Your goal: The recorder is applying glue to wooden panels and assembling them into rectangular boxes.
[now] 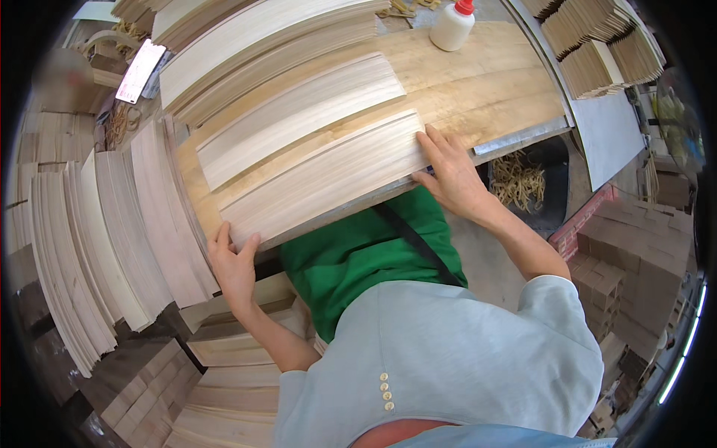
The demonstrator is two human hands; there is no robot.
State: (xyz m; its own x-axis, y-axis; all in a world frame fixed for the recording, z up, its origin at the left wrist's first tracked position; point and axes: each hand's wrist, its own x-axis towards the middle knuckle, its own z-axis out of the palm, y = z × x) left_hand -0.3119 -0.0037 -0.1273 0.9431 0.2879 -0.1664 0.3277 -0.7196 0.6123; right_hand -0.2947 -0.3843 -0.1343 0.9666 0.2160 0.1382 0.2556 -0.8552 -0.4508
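A pale wooden board (321,175) lies along the near edge of the workbench (500,82). My left hand (235,261) holds its left end, thumb and fingers spread around the near corner. At the right end, my right hand (452,172) grips the board with fingers at the end and the thumb down by the near edge. Just behind it, a second pale board (299,119) lies flat, roughly parallel, with a strip of bench showing between them. A white squeeze bottle (452,28) with a red cap stands at the far side of the bench.
A tall stack of boards (276,56) fills the bench's back left. More boards (119,231) stand stacked at the left. A lit phone (140,71) sits beyond them. Below the bench's right side is a black bin (553,179) with thin wood strips. Stacked brown blocks (635,246) stand right.
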